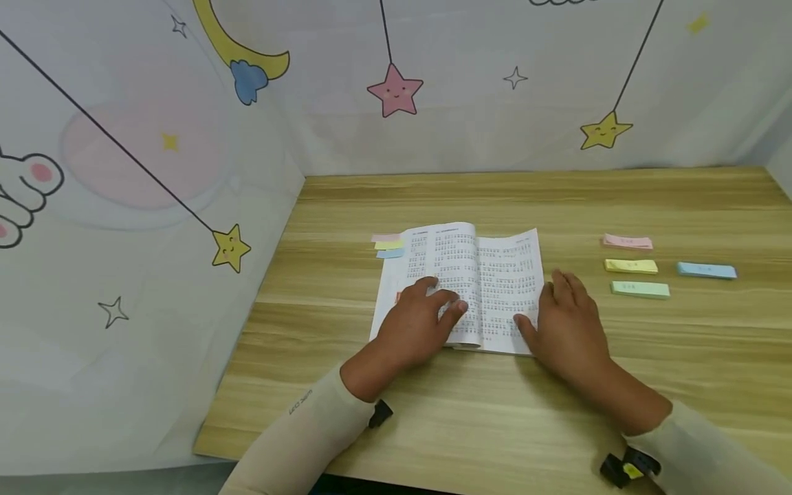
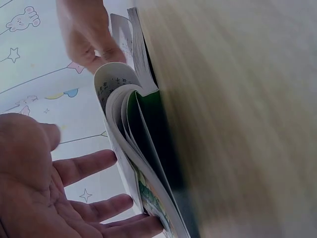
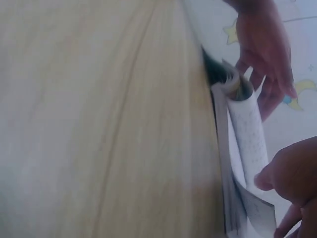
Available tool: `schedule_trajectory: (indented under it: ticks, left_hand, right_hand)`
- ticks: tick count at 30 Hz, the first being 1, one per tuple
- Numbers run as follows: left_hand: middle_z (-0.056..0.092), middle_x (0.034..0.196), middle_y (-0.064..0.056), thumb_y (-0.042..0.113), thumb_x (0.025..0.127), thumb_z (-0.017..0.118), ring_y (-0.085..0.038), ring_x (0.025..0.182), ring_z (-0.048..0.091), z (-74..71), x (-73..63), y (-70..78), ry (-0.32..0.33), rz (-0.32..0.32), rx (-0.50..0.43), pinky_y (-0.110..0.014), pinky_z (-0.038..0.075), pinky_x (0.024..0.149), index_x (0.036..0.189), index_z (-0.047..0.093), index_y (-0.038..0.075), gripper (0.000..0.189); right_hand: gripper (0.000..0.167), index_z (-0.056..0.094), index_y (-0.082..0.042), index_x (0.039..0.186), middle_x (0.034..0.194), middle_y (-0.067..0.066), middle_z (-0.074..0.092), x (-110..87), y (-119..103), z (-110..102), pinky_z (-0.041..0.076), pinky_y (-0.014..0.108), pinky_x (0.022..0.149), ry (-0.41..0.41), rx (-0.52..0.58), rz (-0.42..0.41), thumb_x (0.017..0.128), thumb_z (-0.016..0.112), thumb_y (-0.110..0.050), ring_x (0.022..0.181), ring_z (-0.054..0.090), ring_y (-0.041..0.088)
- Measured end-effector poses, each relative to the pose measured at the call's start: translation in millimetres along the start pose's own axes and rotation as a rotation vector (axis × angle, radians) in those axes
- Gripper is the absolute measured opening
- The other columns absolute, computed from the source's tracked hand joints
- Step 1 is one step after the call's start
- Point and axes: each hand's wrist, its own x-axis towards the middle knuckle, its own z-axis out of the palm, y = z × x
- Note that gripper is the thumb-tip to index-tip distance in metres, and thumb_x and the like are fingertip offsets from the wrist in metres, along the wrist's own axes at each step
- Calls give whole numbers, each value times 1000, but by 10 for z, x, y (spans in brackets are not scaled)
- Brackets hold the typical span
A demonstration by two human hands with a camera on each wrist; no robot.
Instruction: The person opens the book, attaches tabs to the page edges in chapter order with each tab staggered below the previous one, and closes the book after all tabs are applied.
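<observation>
An open book (image 1: 507, 289) with printed pages lies on the wooden table. My left hand (image 1: 417, 323) rests on its left page, fingers spread; in the left wrist view the fingers (image 2: 91, 166) touch the curved side of the pages. At the right edge is my right hand (image 1: 572, 333), its thumb over the right page and its fingers extended along the edge. A page corner (image 3: 260, 213) curls up near that hand in the right wrist view. Pink, yellow and blue tabs (image 1: 390, 254) stick out from the book's upper left edge.
Right of the book lie pink (image 1: 628, 242), yellow (image 1: 631, 266), green (image 1: 640, 289) and blue (image 1: 707, 270) sticky-note pads on the table (image 1: 495, 419). A printed cloth backdrop (image 1: 470, 130) stands behind and to the left.
</observation>
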Motion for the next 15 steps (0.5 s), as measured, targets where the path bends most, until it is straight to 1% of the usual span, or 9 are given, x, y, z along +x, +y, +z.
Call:
schedule_trajectory:
  ticks: [2, 4, 7, 9, 10, 11, 13, 15]
  left_hand:
    - [54, 146, -15, 54, 108, 39, -33, 138, 47, -12, 4, 6, -7, -4, -15, -51, 49, 99, 129, 72, 20, 52]
    - [54, 146, -16, 57, 108, 35, -34, 138, 47, -23, 5, 9, -10, -3, -25, -52, 48, 99, 130, 72, 21, 57]
    - [54, 146, -16, 59, 107, 33, -35, 137, 47, -29, 4, 11, -10, 0, -29, -52, 49, 99, 130, 72, 21, 60]
    - [54, 145, -16, 59, 107, 33, -35, 137, 47, -27, 4, 11, -11, 2, -30, -52, 49, 98, 130, 72, 21, 59]
    - [54, 145, -16, 59, 107, 33, -35, 137, 47, -28, 3, 12, -14, 3, -32, -53, 49, 98, 130, 73, 21, 59]
    - [55, 145, -16, 59, 107, 33, -35, 137, 47, -26, 5, 10, -17, 3, -34, -53, 49, 98, 130, 73, 21, 60]
    - [55, 145, -16, 59, 107, 32, -35, 137, 48, -25, 6, 10, -22, 3, -40, -53, 49, 98, 130, 72, 21, 60]
    - [55, 145, -15, 59, 107, 31, -34, 137, 48, -30, 8, 14, -24, 1, -46, -53, 48, 99, 130, 72, 21, 61]
  right_hand:
    - [68, 51, 28, 127, 144, 43, 40, -17, -70, -25, 34, 71, 102, 25, 10, -27, 89, 76, -22, 135, 35, 57]
    - [68, 48, 28, 131, 145, 43, 40, -30, -133, -49, 37, 71, 99, 34, 4, -56, 90, 74, -20, 134, 37, 57]
    - [70, 47, 28, 132, 146, 43, 39, -44, -193, -63, 40, 70, 94, 38, -35, -88, 89, 75, -19, 134, 39, 57]
    - [73, 46, 27, 133, 146, 44, 37, -50, -210, -65, 41, 70, 93, 28, -62, -97, 89, 76, -22, 135, 37, 57]
    - [75, 45, 26, 135, 146, 43, 37, -53, -214, -64, 40, 70, 94, 20, -55, -99, 89, 77, -24, 135, 37, 57]
    - [76, 43, 25, 138, 147, 42, 38, -54, -217, -60, 40, 70, 95, 4, -29, -99, 91, 76, -25, 135, 37, 56]
    - [78, 38, 19, 146, 150, 38, 38, -52, -229, -56, 38, 68, 100, -46, 76, -116, 95, 73, -29, 136, 38, 55]
    - [78, 34, 9, 154, 155, 32, 36, -56, -242, -49, 36, 66, 105, -111, 197, -164, 99, 69, -33, 138, 38, 52]
